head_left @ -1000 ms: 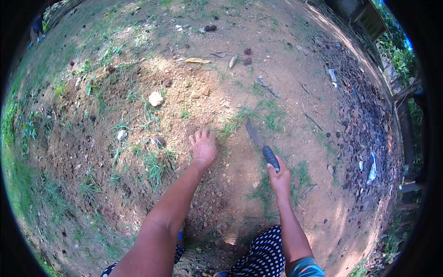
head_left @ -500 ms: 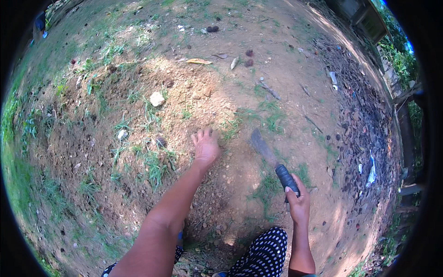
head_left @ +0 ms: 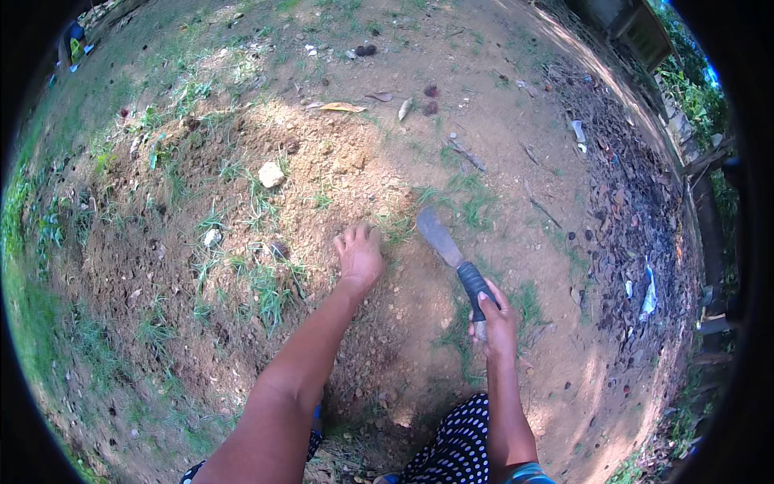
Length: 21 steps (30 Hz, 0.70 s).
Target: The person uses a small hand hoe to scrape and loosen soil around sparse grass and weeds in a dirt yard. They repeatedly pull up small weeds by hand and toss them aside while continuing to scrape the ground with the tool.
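Reading clock from mid-view, 12 at top. Gripping at 4 o'c, w/ R hand point(head_left: 493, 316), a short, broad-bladed grey metal knife point(head_left: 437, 236) w/ black, ridged-wrap handle point(head_left: 472, 282): closed firmly round lower end, thumb laid along it. Lying btwn mid-view & 4 o'c, pointing tip-first twd 11 o'c, just L of a thin green grass tuft point(head_left: 477, 202); can't tell if touching ground or raised just above.

Keeping apart from blade, just off mid-view twd 8 o'c, L hand point(head_left: 360, 258): back up, fingers part-spread & bent, tips down at loose, crumbly, pale brown soil point(head_left: 348, 161). Not seen gripping anything; can't tell what, if anything, lies under fingertips.

Seen round abt: at 10 o'c, a chunky off-white stone point(head_left: 271, 174); btwn 11 & 12, a long yellow-brown dry leaf point(head_left: 343, 106); btwn 12 & 1, two dark reddish, round husks point(head_left: 430, 107), nr each other; btwn 1 & 2, a thin grey-brown stick point(head_left: 468, 156). Farther out: at 3 o'c, a crumpled white-and-blue strip point(head_left: 649, 294), prob. plastic, on dark brown leaf litter point(head_left: 625, 198). Showing btwn 5 & 6, black cloth w/ white dots point(head_left: 459, 440).
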Each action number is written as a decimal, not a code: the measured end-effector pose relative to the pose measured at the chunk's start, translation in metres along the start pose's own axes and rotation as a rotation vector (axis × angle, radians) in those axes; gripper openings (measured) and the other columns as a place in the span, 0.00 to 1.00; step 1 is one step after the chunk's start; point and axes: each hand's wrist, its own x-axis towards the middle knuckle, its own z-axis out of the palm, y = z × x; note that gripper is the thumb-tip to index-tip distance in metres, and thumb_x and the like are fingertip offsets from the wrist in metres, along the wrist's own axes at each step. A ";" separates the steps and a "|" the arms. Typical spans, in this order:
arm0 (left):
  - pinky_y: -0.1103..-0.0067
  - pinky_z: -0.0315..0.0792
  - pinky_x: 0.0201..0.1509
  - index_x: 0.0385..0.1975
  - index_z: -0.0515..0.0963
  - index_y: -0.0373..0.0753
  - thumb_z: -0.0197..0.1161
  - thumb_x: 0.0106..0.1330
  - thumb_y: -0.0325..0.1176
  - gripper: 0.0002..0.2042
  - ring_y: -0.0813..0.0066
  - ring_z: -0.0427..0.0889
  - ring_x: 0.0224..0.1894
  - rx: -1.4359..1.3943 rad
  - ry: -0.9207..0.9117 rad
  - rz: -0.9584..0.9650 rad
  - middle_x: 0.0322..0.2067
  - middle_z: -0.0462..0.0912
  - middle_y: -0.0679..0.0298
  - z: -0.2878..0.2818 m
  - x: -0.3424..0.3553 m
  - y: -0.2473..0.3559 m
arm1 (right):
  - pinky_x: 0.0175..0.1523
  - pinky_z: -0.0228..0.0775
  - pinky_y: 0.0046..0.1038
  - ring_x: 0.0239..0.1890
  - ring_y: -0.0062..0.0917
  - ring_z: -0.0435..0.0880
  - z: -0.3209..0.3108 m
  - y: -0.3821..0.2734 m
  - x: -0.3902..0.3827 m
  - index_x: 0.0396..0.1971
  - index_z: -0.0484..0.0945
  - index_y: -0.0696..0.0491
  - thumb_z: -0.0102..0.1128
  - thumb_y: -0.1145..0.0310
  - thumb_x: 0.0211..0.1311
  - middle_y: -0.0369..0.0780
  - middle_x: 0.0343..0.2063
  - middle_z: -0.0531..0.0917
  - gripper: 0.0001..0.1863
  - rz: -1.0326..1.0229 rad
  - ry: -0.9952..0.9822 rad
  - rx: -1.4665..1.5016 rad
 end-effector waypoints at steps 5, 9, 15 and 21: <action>0.56 0.45 0.64 0.46 0.74 0.41 0.56 0.53 0.26 0.18 0.56 0.60 0.60 -0.030 -0.002 -0.006 0.54 0.66 0.56 -0.011 0.007 -0.009 | 0.14 0.63 0.20 0.11 0.17 0.70 -0.051 -0.020 -0.047 0.55 0.70 0.56 0.55 0.71 0.60 0.36 0.21 0.75 0.22 -0.135 0.069 -0.234; 0.55 0.46 0.64 0.46 0.74 0.41 0.54 0.54 0.26 0.17 0.56 0.60 0.60 -0.015 -0.032 0.015 0.53 0.67 0.56 -0.005 0.007 0.011 | 0.12 0.61 0.22 0.10 0.19 0.70 0.002 0.029 0.051 0.55 0.71 0.53 0.55 0.66 0.61 0.36 0.20 0.74 0.21 0.005 0.062 -0.240; 0.55 0.51 0.62 0.45 0.74 0.41 0.53 0.54 0.27 0.16 0.54 0.60 0.60 -0.022 0.009 0.028 0.53 0.67 0.55 0.003 0.008 0.019 | 0.13 0.61 0.23 0.12 0.18 0.71 0.020 0.032 0.044 0.54 0.72 0.50 0.57 0.65 0.60 0.35 0.19 0.74 0.21 0.329 -0.073 0.384; 0.59 0.50 0.62 0.44 0.76 0.43 0.56 0.50 0.25 0.18 0.56 0.61 0.59 -0.030 0.057 0.000 0.52 0.68 0.57 -0.001 0.004 0.004 | 0.18 0.64 0.20 0.15 0.14 0.71 0.000 -0.012 -0.035 0.55 0.71 0.53 0.58 0.69 0.59 0.33 0.21 0.74 0.23 -0.186 -0.040 -0.438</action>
